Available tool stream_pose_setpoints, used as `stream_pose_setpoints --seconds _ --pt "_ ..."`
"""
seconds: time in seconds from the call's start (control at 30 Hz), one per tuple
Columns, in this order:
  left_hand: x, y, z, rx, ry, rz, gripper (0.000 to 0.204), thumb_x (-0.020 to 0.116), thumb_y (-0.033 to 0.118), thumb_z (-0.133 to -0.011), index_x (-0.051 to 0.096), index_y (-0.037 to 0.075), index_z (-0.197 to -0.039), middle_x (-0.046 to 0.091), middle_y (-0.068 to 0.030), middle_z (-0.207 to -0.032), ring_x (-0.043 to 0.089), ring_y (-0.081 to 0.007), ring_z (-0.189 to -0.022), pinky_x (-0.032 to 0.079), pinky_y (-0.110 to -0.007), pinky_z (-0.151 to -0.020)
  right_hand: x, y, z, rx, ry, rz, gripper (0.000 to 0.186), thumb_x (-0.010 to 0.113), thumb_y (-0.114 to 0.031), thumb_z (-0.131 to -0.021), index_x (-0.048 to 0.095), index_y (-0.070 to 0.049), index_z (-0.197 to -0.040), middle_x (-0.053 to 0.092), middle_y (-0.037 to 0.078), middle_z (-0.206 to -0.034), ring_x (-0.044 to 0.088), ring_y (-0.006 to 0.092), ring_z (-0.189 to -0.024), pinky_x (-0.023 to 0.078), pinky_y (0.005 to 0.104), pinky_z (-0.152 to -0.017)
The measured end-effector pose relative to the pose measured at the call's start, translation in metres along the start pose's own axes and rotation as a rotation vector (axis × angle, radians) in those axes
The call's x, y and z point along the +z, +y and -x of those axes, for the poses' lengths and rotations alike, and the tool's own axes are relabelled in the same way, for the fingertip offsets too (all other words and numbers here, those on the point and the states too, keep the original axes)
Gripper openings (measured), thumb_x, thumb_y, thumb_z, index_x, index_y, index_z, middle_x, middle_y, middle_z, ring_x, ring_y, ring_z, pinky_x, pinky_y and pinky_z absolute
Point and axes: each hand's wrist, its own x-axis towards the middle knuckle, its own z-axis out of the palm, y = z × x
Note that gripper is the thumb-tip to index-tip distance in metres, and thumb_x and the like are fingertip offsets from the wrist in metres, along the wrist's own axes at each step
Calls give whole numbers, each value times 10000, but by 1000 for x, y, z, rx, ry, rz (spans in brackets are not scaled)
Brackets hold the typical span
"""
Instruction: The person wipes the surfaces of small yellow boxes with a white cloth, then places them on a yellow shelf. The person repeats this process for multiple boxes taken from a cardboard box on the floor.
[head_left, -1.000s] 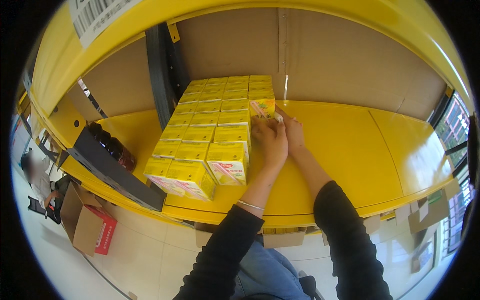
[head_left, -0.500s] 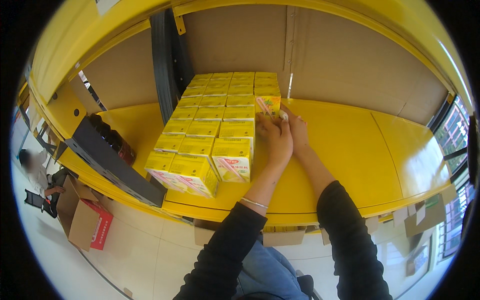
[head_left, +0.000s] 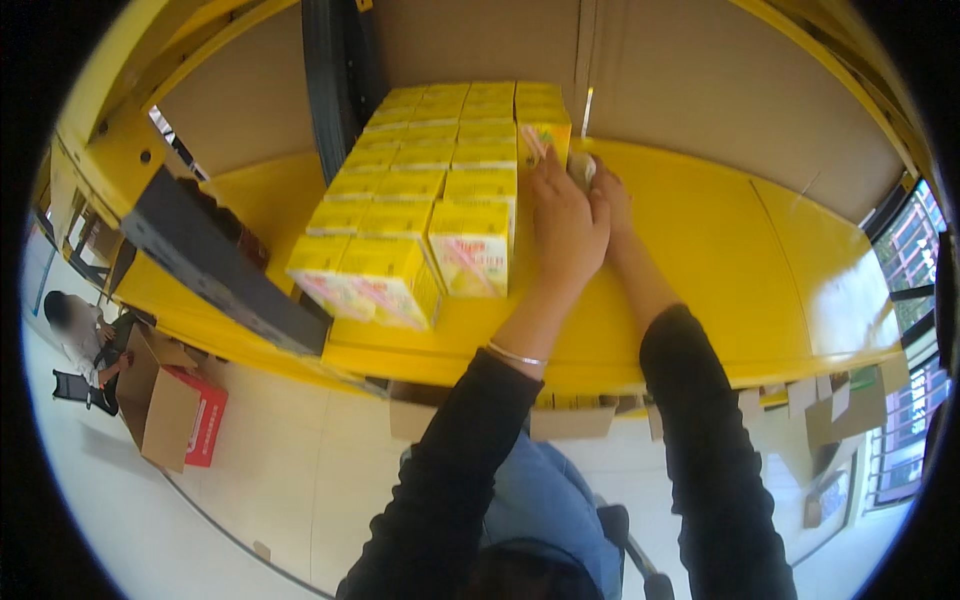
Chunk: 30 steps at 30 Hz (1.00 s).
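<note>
Rows of yellow drink cartons with pink straws (head_left: 468,255) stand packed on the left part of the yellow shelf (head_left: 720,270). My left hand (head_left: 568,222) is at the front of a carton (head_left: 543,140) in the rear of the right-hand column, its fingers curled together against it; what they hold is hidden. Just right of it is my right hand (head_left: 615,205), fingers bent around something I cannot make out. A small pale thing (head_left: 582,168) shows between the two hands, too blurred to identify.
A dark upright post (head_left: 340,90) and cardboard backing (head_left: 470,40) bound the shelf. Dark bottles (head_left: 240,240) stand left of a grey beam (head_left: 220,280). A seated person (head_left: 80,340) is by an open box (head_left: 170,410) at lower left; cardboard flaps (head_left: 570,422) hang below the shelf.
The camera view has tilted, so shelf and cartons sit higher in the picture. My hands stay at the same carton, their fingers a little shifted.
</note>
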Motion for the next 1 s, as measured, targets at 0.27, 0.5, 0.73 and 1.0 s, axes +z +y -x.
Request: stream_pose_setpoints --seconds 0.27,0.5,0.73,1.0 --pt "-34 11 53 131 -302 -210 404 508 270 -863 453 -11 -1148 514 -213 -1072 502 -401 -1021 424 -466 -853 -55 -21 62 54 -127 -61 313 586 -141 -785 588 -96 -1095 562 139 -1106 530 350 -1005 436 407 -866" --pt "-95 38 134 286 -280 -371 462 567 237 -805 493 53 -1222 490 -146 -1258 440 -301 -1190 321 -456 -999 -141 -61 180 -266 -98 61 344 554 -56 -802 569 -53 -1146 550 164 -1081 512 349 -983 406 414 -859" --pt "-104 32 194 209 -132 -298 519 570 205 -782 480 88 -1280 431 -52 -1361 310 -219 -1316 183 -419 -1092 -131 -39 339 22 -385 -135 252 510 46 -811 569 -20 -1047 576 154 -1027 534 284 -967 407 374 -866" --pt "-92 15 206 311 -144 -433 494 448 182 -875 399 139 -1365 364 -21 -1432 259 -179 -1351 139 -380 -1121 -75 -36 315 -84 -351 -15 321 518 -26 -857 504 18 -1175 488 233 -1212 463 354 -1135 354 382 -962"
